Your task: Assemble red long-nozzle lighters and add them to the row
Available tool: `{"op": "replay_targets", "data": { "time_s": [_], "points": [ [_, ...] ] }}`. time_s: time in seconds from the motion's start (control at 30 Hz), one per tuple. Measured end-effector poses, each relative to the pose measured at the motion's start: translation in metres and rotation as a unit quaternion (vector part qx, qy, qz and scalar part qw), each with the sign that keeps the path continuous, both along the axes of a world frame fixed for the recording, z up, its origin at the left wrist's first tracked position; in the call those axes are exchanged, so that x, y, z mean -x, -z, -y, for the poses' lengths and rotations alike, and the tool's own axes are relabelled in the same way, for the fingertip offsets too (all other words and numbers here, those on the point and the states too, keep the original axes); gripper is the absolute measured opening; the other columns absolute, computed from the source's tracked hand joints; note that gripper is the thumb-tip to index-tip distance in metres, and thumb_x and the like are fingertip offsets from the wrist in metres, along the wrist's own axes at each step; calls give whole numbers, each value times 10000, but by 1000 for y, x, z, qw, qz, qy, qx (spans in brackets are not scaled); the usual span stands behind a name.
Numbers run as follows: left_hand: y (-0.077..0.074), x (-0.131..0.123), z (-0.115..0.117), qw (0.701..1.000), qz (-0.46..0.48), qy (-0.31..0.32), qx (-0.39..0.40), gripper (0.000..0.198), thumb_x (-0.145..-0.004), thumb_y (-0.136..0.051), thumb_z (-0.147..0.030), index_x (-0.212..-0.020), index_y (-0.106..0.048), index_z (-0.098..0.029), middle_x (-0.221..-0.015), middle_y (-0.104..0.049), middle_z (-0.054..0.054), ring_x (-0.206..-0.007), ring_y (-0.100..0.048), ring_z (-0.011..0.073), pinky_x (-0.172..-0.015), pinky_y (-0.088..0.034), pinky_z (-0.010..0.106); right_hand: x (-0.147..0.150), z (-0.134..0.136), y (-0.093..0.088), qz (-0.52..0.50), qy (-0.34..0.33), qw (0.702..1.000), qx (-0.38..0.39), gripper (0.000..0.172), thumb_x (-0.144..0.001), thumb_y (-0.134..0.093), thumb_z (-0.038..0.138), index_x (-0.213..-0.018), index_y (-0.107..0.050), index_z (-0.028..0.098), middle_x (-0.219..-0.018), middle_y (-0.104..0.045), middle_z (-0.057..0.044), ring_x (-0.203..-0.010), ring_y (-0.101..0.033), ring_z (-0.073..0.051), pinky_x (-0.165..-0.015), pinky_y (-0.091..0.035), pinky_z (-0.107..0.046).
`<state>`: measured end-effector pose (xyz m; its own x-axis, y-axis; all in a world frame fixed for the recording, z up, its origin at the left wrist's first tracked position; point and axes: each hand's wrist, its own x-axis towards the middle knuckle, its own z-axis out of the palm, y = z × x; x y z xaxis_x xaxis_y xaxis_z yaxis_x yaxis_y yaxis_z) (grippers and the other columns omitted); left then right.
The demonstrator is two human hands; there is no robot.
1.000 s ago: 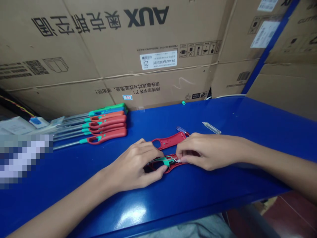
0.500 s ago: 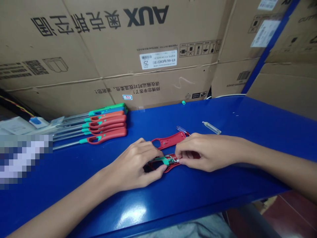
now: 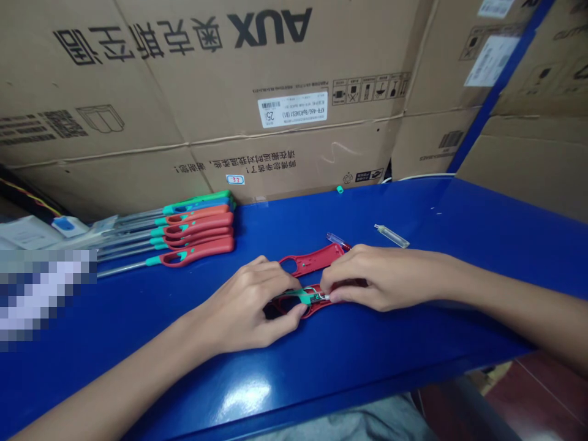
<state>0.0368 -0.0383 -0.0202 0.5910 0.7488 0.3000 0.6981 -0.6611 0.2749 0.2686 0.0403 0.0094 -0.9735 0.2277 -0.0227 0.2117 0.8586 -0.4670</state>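
6 finished lighters (image 3: 184,236) lie at left; both hands (image 3: 248,306) (image 3: 386,278) pinch an open red half-shell (image 3: 316,301), its cover (image 3: 312,260) unfitted.

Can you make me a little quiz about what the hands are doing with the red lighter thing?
1. True or false: both hands touch the open red lighter half lying on the blue table.
2. Which part lies just behind the hands? A) a spare red shell B) a yellow cup C) a pair of scissors
3. Fill the gap: the finished lighters lie in a row to the ____ of the left hand.

Key: 1 true, the left hand steadies it and the right hand pinches at its green part. 2 A. 3 left.
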Motion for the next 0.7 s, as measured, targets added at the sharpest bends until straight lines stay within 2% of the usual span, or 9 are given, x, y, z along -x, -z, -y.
{"op": "replay_targets", "data": {
  "time_s": [0.4, 0.7],
  "points": [
    [-2, 1, 0, 1000, 4, -3, -11, 143, -875, -592, -243, -963, -668, -160, -863, -730, 43, -795, -659, 184, -746, -484, 311, 1, -4, 4, -7, -15, 1000, -1, 177, -986, -478, 244, -952, -635, 169, -908, -674, -16, -819, -599, -137, -802, -429, -270],
    [0, 0, -1, 1000, 9, 12, -21, 155, -883, -589, -232, -967, -665, -126, -854, -723, 50, -767, -641, 180, -717, -480, 315, 1, -4, 7, -12, -1, 1000, -15, 157, -976, -489, 234, -956, -637, 184, -907, -681, -13, -823, -612, -144, -791, -437, -270]
  ]
}}
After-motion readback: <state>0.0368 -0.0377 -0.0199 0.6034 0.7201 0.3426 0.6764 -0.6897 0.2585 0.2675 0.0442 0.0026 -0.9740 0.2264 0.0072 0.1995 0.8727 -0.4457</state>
